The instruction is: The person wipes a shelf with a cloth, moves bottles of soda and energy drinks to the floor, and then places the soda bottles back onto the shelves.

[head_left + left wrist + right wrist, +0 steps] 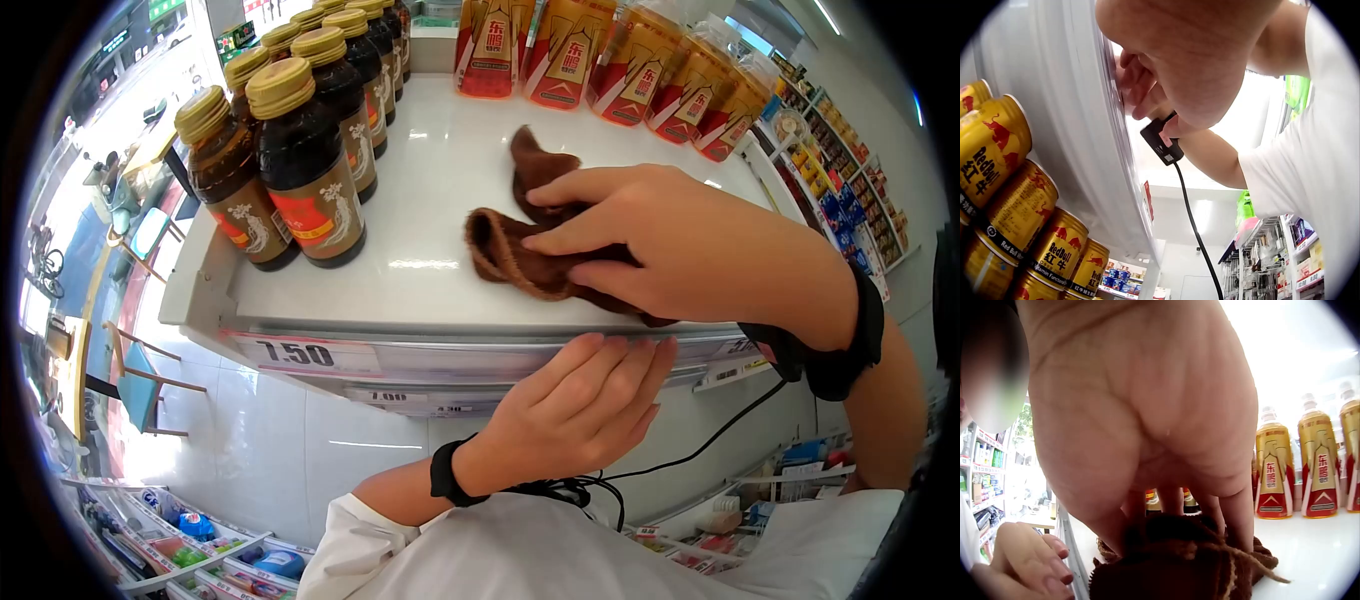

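Head view shows a crumpled brown cloth (538,268), fuzzy-edged, gripped in the right hand (645,230), left hand (570,415) open and empty

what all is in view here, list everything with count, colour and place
brown cloth: one, brown, bunched on the shelf top
shelf top: one, white, centre
gold-capped bottles: several, dark brown, left on shelf top
plastic bottles: at least five, gold and red, back of shelf top
price labels: several, mostly white, front edge
cans: several, gold, below shelf top
chairs: at least two, blue seats, floor at left
cable: one, black, below right wrist
left hand: one, by front edge
right hand: one, gripping the cloth
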`<state>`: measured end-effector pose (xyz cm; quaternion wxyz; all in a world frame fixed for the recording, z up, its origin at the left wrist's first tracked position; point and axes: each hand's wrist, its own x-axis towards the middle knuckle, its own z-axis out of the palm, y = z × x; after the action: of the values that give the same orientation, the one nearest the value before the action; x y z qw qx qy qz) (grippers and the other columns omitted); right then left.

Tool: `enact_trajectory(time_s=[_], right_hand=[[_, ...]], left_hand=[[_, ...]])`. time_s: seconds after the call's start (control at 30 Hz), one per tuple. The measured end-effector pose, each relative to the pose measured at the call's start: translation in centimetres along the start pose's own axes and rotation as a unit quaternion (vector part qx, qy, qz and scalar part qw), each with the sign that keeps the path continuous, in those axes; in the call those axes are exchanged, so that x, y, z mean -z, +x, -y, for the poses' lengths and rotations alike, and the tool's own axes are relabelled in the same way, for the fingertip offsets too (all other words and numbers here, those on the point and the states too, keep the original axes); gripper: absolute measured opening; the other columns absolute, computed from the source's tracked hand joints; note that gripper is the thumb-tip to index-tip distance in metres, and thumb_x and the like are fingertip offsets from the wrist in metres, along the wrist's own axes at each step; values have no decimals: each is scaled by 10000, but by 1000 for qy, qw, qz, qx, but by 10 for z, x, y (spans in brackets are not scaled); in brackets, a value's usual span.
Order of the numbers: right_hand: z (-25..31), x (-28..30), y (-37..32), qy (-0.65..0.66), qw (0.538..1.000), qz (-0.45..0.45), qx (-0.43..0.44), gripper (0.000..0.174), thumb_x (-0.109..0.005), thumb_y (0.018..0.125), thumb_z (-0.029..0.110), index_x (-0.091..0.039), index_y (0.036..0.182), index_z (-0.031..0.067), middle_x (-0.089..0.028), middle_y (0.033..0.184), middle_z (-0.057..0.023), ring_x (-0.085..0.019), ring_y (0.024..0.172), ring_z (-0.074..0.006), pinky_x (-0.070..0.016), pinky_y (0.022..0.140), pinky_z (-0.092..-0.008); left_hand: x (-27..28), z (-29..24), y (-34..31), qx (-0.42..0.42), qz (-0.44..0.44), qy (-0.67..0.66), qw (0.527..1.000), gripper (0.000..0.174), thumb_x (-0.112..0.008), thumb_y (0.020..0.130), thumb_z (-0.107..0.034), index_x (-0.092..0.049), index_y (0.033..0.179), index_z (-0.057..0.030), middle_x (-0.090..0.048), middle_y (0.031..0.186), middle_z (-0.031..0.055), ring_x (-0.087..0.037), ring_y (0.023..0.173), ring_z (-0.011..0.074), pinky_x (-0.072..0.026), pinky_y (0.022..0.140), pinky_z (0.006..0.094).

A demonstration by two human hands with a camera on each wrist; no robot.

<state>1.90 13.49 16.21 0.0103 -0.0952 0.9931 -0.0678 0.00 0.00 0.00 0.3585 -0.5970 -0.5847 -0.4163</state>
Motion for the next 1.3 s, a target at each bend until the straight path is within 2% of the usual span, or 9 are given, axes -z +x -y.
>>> enact_trajectory(time_s=[0.37,0.5,0.53,0.73,0.77,0.87,0.93,1.03,1.3], right_hand=[[-75,20,-127,60,963,-23,-260,215,-621,733,-26,-698,933,-35,-679,1075,-182,-640,873,-353,-507,797,-374],[-84,18,-123,23,982,-25,-184,216,-617,738,-19,-691,940,-40,-689,1031,-191,-636,822,-337,-508,769,-353],[-64,29,-106,35,968,50,-245,263,-609,744,-11,-700,990,-19,-695,1047,-192,-650,889,-356,-509,808,-359],[-19,2,-39,54,998,9,-17,332,-591,874,99,-661,1194,40,-502,1392,-210,-551,1190,-382,-447,987,-376],[-25,-11,-31,52,998,-45,1,304,-594,877,109,-675,1162,41,-511,1361,-193,-574,1127,-381,-458,946,-402],[-17,-4,6,65,998,-20,-3,273,-582,874,96,-671,1127,46,-569,1236,-207,-593,1050,-376,-467,896,-422],[-12,7,27,87,989,110,-54,344,-559,862,45,-575,1206,61,-546,1224,-270,-612,1008,-348,-478,816,-398],[-2,9,51,75,982,107,-137,417,-530,846,35,-475,1259,57,-571,1134,-234,-612,886,-328,-461,724,-413],[-26,-6,109,-70,988,113,-74,697,-518,874,90,-234,1505,5,-365,1490,-261,-521,1240,-400,-439,1009,-419]], left_hand=[[-3,0,2,0,-12,-4,1000,414,-656,755,-317,-745,1113,-130,-607,1126,23,-502,1035,197,-417,986,389],[-1,1,4,-9,-10,-1,1000,425,-663,747,-317,-744,1112,-117,-606,1122,28,-501,1034,199,-414,988,391],[-1,0,5,-8,-12,-3,1000,434,-671,741,-312,-740,1120,-111,-604,1122,31,-501,1036,200,-416,986,393],[4,2,6,-10,4,-20,1000,461,-700,728,-277,-721,1149,-89,-594,1130,46,-500,1042,210,-435,965,398],[5,3,6,-8,10,-32,999,469,-705,727,-270,-714,1158,-84,-591,1131,48,-499,1043,213,-441,959,400],[9,1,7,-5,24,-27,999,473,-705,731,-270,-707,1164,-78,-587,1131,51,-494,1048,215,-448,950,398],[10,1,7,-2,21,-29,999,476,-705,732,-270,-705,1167,-79,-587,1130,48,-495,1049,214,-450,950,396],[10,-1,7,7,20,-37,999,475,-706,733,-269,-701,1169,-81,-588,1133,43,-500,1050,211,-454,951,389],[10,0,9,19,18,-68,997,474,-713,740,-257,-689,1177,-75,-599,1137,43,-519,1042,212,-468,947,379]])
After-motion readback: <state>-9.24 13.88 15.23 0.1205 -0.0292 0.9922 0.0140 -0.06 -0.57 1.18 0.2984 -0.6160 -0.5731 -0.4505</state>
